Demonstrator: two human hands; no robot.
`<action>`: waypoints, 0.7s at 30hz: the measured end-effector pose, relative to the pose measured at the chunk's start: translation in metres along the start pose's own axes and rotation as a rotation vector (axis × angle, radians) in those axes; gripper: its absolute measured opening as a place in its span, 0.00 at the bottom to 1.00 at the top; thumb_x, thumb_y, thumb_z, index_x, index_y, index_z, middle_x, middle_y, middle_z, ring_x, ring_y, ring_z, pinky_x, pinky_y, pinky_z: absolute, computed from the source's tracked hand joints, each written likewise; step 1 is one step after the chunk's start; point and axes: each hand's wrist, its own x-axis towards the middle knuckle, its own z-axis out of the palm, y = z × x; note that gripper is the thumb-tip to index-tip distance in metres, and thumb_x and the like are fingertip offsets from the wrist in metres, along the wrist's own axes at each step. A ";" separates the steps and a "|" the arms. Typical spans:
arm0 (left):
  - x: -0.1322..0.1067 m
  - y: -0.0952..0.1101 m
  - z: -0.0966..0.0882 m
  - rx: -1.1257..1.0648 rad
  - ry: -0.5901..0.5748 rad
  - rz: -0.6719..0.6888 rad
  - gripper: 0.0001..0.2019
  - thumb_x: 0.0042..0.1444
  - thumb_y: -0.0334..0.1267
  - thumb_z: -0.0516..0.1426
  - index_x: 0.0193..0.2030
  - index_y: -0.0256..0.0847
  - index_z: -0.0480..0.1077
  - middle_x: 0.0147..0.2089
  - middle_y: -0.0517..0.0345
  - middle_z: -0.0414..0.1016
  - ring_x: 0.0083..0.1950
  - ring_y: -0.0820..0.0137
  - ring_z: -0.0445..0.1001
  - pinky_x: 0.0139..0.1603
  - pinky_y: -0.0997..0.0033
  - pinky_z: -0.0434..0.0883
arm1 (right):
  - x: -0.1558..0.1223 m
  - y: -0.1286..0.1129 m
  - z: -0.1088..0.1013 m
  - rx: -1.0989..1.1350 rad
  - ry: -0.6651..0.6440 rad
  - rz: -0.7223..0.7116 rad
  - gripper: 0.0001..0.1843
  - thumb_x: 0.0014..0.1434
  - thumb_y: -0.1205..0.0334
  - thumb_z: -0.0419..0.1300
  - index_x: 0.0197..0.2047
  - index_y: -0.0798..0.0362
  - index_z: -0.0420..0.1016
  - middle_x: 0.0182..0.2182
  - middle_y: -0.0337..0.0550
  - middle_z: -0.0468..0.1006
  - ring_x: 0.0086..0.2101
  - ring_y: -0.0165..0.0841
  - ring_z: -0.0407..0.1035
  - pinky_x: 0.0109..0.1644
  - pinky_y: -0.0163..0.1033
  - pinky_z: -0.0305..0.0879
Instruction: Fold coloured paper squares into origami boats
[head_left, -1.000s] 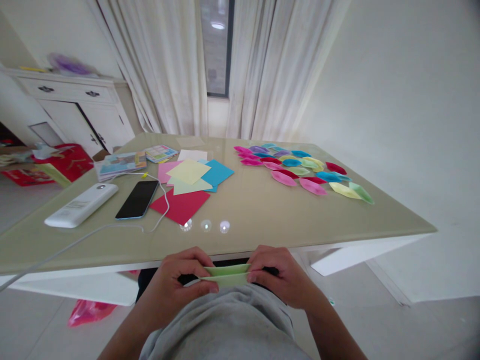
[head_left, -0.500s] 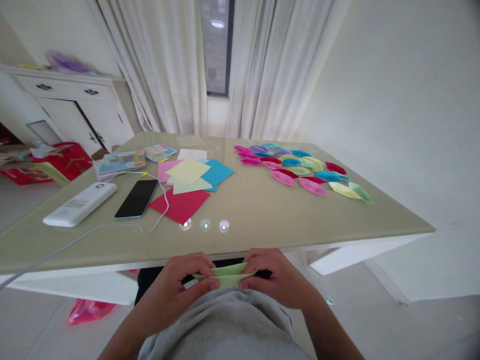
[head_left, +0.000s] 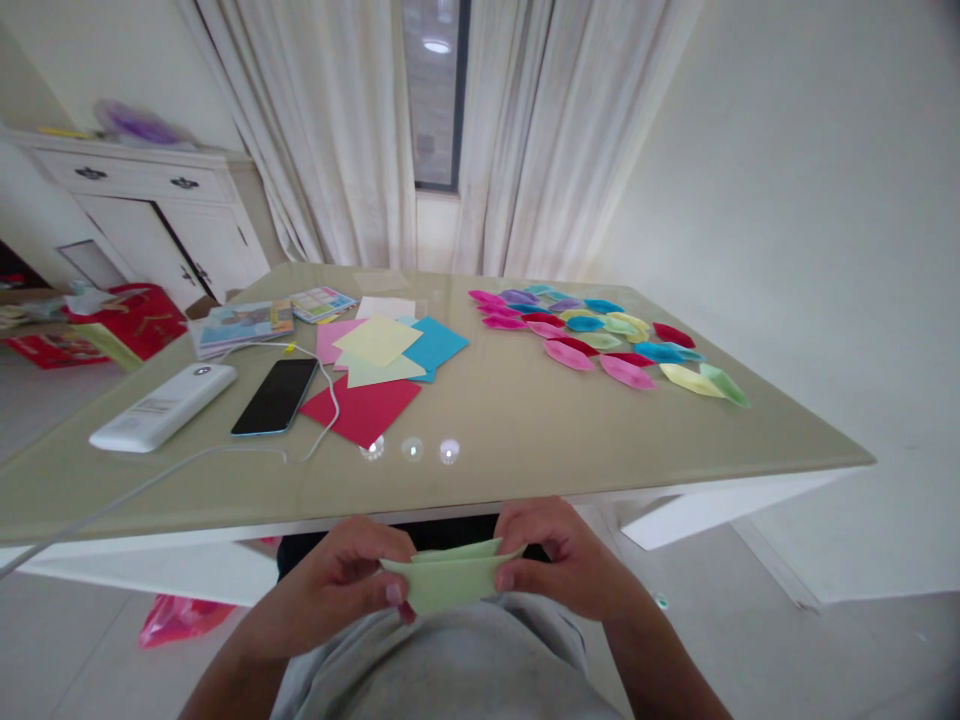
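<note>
Between my hands, in front of my body and just short of the table edge, is a light green folded paper point(head_left: 454, 582). Its long upper opening shows a back layer standing a little above the front one. My left hand point(head_left: 341, 580) pinches the left end, thumb on the near face and fingers behind. At the right end my right hand point(head_left: 559, 560) grips it between thumb and curled fingers. Beyond, several folded paper boats or petal shapes point(head_left: 628, 371) in pink, red, blue, green, yellow and purple lie on the table's right side.
Flat square sheets, among them a red sheet point(head_left: 364, 410) and a blue sheet point(head_left: 439, 345), overlap left of centre on the table point(head_left: 540, 440). Near them are a phone point(head_left: 275, 397), a white power bank point(head_left: 163, 407) with a cable, and booklets point(head_left: 244, 327).
The green paper now shows more of its front face and sits slightly lower. My left hand has shifted down and left along its end; my right hand has moved slightly right.
</note>
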 end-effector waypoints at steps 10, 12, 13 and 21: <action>-0.008 -0.023 0.000 -0.372 0.053 0.162 0.13 0.63 0.51 0.69 0.42 0.43 0.81 0.29 0.57 0.82 0.23 0.72 0.79 0.25 0.77 0.74 | -0.004 0.029 0.020 0.768 -0.019 0.242 0.20 0.52 0.49 0.80 0.28 0.55 0.81 0.20 0.43 0.82 0.16 0.30 0.73 0.18 0.29 0.69; -0.009 -0.024 -0.002 -0.374 0.092 0.178 0.10 0.63 0.47 0.70 0.42 0.43 0.81 0.28 0.58 0.81 0.25 0.72 0.80 0.29 0.76 0.76 | -0.003 0.034 0.022 0.779 0.047 0.245 0.20 0.53 0.49 0.80 0.30 0.56 0.82 0.20 0.43 0.83 0.17 0.29 0.73 0.18 0.29 0.69; -0.009 -0.024 -0.002 -0.367 0.102 0.184 0.09 0.63 0.44 0.70 0.40 0.43 0.81 0.28 0.58 0.81 0.27 0.71 0.80 0.31 0.75 0.76 | -0.002 0.035 0.022 0.772 0.065 0.254 0.19 0.53 0.50 0.80 0.30 0.56 0.82 0.20 0.43 0.83 0.17 0.29 0.74 0.19 0.28 0.69; 0.006 -0.010 0.006 -0.237 0.232 0.312 0.08 0.57 0.41 0.74 0.40 0.46 0.84 0.41 0.58 0.77 0.37 0.74 0.77 0.37 0.77 0.76 | 0.002 0.038 0.022 0.779 0.140 0.321 0.24 0.54 0.45 0.79 0.30 0.56 0.77 0.18 0.39 0.80 0.15 0.26 0.71 0.19 0.26 0.68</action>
